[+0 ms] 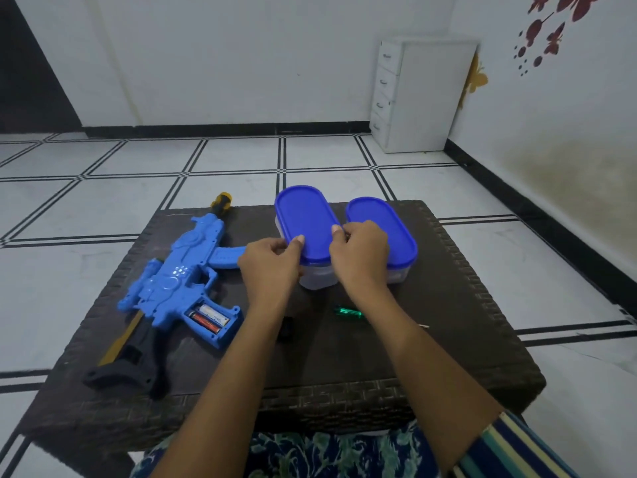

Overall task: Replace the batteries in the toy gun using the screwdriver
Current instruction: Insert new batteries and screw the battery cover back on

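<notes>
A blue toy gun lies on the left of the dark woven table, its black stock toward me. The grip's battery bay is open and two batteries lie inside. A green-handled screwdriver rests on the table under my right forearm. Two clear containers with blue lids stand at the back. My left hand and my right hand both grip the near end of the left container's lid, thumbs on top. A small black piece lies beside my left forearm, partly hidden.
The second blue-lidded container stands touching the first on its right. The gun's yellow-and-black muzzle reaches past the table's far edge. A white drawer unit stands against the far wall on the tiled floor.
</notes>
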A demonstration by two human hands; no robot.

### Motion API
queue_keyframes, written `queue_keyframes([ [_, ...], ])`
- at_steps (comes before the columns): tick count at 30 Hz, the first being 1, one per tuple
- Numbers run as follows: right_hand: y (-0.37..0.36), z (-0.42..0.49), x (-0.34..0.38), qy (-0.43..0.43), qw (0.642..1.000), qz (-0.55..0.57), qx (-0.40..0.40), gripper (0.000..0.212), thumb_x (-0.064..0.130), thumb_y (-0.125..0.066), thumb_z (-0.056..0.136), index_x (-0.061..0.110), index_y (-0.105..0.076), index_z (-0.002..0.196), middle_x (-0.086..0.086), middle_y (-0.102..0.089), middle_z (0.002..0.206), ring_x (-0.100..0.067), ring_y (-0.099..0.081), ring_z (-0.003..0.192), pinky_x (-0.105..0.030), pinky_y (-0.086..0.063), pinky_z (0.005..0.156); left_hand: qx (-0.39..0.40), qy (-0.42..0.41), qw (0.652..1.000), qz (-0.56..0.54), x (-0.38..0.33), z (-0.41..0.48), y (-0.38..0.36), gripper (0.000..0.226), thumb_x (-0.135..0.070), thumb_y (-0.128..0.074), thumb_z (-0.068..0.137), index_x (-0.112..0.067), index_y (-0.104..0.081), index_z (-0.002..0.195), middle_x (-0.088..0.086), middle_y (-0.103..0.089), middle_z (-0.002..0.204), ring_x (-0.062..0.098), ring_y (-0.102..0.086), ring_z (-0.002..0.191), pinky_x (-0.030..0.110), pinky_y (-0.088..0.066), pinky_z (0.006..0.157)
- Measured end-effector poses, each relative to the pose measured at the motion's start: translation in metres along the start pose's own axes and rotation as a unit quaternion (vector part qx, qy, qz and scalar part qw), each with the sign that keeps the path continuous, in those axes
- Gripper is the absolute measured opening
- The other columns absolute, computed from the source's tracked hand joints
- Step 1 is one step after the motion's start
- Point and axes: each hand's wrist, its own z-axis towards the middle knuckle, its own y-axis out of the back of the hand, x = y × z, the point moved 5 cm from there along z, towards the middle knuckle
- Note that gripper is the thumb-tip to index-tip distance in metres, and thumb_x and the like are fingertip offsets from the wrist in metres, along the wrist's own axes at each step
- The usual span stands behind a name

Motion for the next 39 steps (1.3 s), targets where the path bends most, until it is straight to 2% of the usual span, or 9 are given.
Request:
queue_keyframes([
  [4,-0.001,0.0,0.003,0.021,0.997,-0.07,0.015,0.027,0.025,-0.05,0.1,0.004,-0.062,0.089,-0.006,-0.053,0.096,-0.018,-0.052,0.083,-0.026,-0.035,0.068,0.003,-0.007,0.999,0.049,0.004,0.004,0.0,0.033,-0.04,-0.065,0.086,-0.009,-0.074,0.092,0.004,-0.071,0.072,0.018,-0.069,0.066,0.04,-0.06,0.07],
  [9,-0.002,0.001,0.004,0.028,0.994,-0.105,0.025,0.024,0.026,-0.05,0.1,0.006,-0.061,0.092,-0.008,-0.058,0.099,-0.018,-0.056,0.084,-0.026,-0.041,0.067,0.018,-0.02,0.995,0.093,0.001,-0.003,-0.005,0.032,-0.041,-0.059,0.09,-0.013,-0.066,0.077,0.006,-0.068,0.071,0.017,-0.067,0.064,0.031,-0.056,0.06],
  [20,-0.005,-0.006,0.008,0.033,0.988,-0.143,0.054,0.016,0.02,-0.051,0.1,0.008,-0.055,0.091,-0.01,-0.057,0.102,-0.021,-0.058,0.088,-0.032,-0.052,0.075,0.035,0.16,0.984,-0.067,0.019,-0.006,-0.011,0.021,-0.029,-0.072,0.083,-0.01,-0.063,0.084,0.009,-0.07,0.075,0.011,-0.068,0.052,0.025,-0.056,0.049],
  [24,-0.004,-0.009,0.015,0.064,0.975,-0.201,0.069,0.014,0.016,-0.047,0.101,0.006,-0.058,0.099,-0.01,-0.054,0.117,-0.023,-0.056,0.098,-0.035,-0.052,0.079,0.038,0.114,0.993,0.013,0.015,-0.004,-0.01,0.026,-0.034,-0.07,0.084,-0.009,-0.063,0.08,0.008,-0.069,0.066,0.015,-0.067,0.052,0.034,-0.059,0.053],
  [27,-0.01,-0.01,0.023,0.129,0.937,-0.306,0.104,0.013,0.012,-0.047,0.1,0.007,-0.058,0.106,-0.011,-0.047,0.125,-0.023,-0.05,0.107,-0.028,-0.043,0.073,0.051,0.04,0.982,0.175,0.006,0.002,-0.008,0.03,-0.037,-0.068,0.083,-0.009,-0.059,0.088,0.006,-0.064,0.086,0.018,-0.06,0.073,0.03,-0.044,0.049],
  [29,-0.016,-0.005,0.03,0.167,0.915,-0.344,0.127,0.018,0.011,-0.05,0.099,0.006,-0.056,0.115,-0.013,-0.042,0.13,-0.026,-0.044,0.117,-0.029,-0.044,0.077,0.075,-0.051,0.97,0.224,-0.012,0.014,-0.014,0.034,-0.024,-0.068,0.078,-0.007,-0.054,0.103,0.009,-0.055,0.11,0.023,-0.054,0.094,0.028,-0.041,0.058],
  [32,-0.031,0.011,0.032,0.221,0.91,-0.304,0.174,0.06,0.01,-0.06,0.094,0.002,-0.03,0.145,-0.017,-0.023,0.153,-0.03,-0.026,0.141,-0.034,-0.041,0.103,0.127,-0.158,0.922,0.33,-0.03,0.033,-0.036,0.066,-0.019,-0.058,0.086,-0.005,-0.029,0.143,0.014,-0.023,0.155,0.027,-0.025,0.142,0.042,-0.037,0.107],
  [34,-0.042,0.016,0.031,0.241,0.898,-0.281,0.238,0.072,0.01,-0.056,0.096,0.0,-0.013,0.152,-0.017,-0.008,0.161,-0.029,-0.01,0.149,-0.037,-0.024,0.119,0.148,-0.181,0.874,0.426,-0.022,0.043,-0.045,0.069,-0.025,-0.046,0.095,-0.004,-0.01,0.15,0.013,-0.005,0.16,0.026,-0.006,0.148,0.047,-0.022,0.117],
  [39,-0.05,0.02,0.03,0.267,0.85,-0.336,0.304,0.061,0.017,-0.04,0.103,-0.003,-0.008,0.152,-0.018,-0.01,0.162,-0.029,-0.007,0.15,-0.034,-0.008,0.12,0.221,-0.184,0.805,0.519,0.002,0.052,-0.052,0.068,-0.032,-0.031,0.099,-0.002,0.003,0.151,0.015,0.005,0.16,0.027,0.006,0.148,0.045,-0.007,0.12],
])
